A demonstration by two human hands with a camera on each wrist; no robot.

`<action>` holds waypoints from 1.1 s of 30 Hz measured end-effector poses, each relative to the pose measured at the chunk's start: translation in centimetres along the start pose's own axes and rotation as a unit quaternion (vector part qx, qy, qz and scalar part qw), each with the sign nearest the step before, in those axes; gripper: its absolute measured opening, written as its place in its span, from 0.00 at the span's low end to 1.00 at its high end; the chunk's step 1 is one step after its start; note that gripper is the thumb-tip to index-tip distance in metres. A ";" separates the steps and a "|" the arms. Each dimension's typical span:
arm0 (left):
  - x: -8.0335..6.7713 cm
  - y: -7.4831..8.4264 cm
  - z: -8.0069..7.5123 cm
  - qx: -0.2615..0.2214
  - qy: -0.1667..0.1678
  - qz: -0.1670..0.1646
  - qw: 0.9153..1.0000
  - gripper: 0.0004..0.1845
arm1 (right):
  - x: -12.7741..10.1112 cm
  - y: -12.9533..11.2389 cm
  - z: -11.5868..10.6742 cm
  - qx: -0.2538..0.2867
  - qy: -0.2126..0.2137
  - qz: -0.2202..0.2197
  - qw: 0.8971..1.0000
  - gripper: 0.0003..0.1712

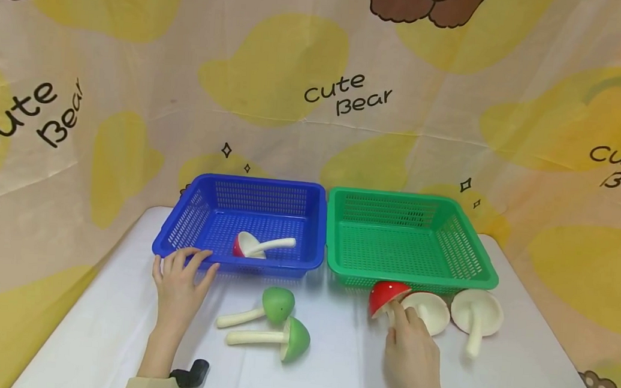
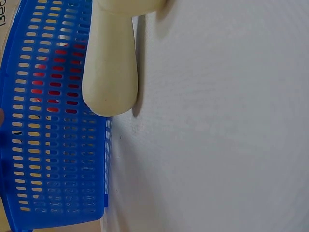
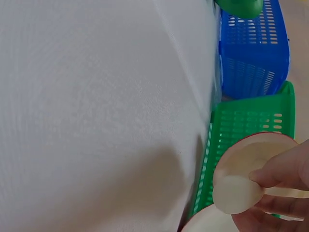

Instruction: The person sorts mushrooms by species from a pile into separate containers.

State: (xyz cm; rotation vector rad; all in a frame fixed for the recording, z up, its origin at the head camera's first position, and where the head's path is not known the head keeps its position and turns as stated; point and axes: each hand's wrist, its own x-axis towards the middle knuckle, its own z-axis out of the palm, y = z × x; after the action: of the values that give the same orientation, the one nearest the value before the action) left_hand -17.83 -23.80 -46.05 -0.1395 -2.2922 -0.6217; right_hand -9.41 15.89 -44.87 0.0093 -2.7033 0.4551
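Head view shows a white table [image 1: 330,376] with two plastic baskets side by side at the far end. The left hand [image 1: 178,284] rests on the near rim of the blue plastic basket [image 1: 206,211], fingers straight and spread, holding nothing. Inside that basket lies a toy mushroom with a red cap and cream stem [image 1: 258,245].

The right hand [image 1: 413,348] pinches the stem of a second red-capped toy mushroom [image 1: 387,295], just in front of the near wall of the green plastic basket [image 1: 468,253]. Right wrist view shows the fingers [image 3: 285,169] curled round the stem, with the pale underside of the cap facing the camera.

Just right of the held toy lie two cream toy mushrooms [image 1: 475,317], close together. Near the middle of the table, between the hands, lie two green-capped toy mushrooms [image 1: 285,327], side by side, with their stems pointing left.
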 end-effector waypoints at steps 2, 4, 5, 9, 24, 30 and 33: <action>0.0 0.0 0.0 0.001 -0.001 0.000 1.000 0.14 | -0.1 -0.1 0.0 0.000 0.001 -0.004 1.000 0.23; 0.0 0.0 0.0 0.001 -0.002 -0.001 1.000 0.14 | -0.2 -0.3 -0.1 0.003 0.005 -0.008 1.000 0.24; 0.0 0.0 0.0 0.000 -0.002 -0.001 1.000 0.14 | -0.3 -0.5 -0.1 0.004 0.009 -0.011 1.000 0.25; 0.0 0.0 0.0 0.000 -0.004 -0.005 1.000 0.14 | -0.5 -1.1 -0.3 0.007 0.014 -0.019 1.000 0.26; 0.0 0.0 -0.1 0.000 -0.003 -0.005 1.000 0.14 | -0.4 -2.6 -1.4 -0.011 0.055 -0.077 0.995 0.30; 0.0 0.1 -0.1 0.001 -0.003 -0.004 1.000 0.14 | 0.2 -3.3 -2.1 -0.001 0.063 -0.103 0.993 0.29; 0.1 0.1 -0.2 0.000 -0.003 -0.003 1.000 0.14 | 0.4 -3.7 -2.6 0.000 0.053 -0.102 0.993 0.29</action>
State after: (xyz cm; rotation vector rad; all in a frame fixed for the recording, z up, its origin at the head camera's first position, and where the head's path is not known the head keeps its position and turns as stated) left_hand -17.73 -23.76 -45.85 -0.1340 -2.2989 -0.6250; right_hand -8.58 13.26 -41.32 0.2511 -2.5641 0.3828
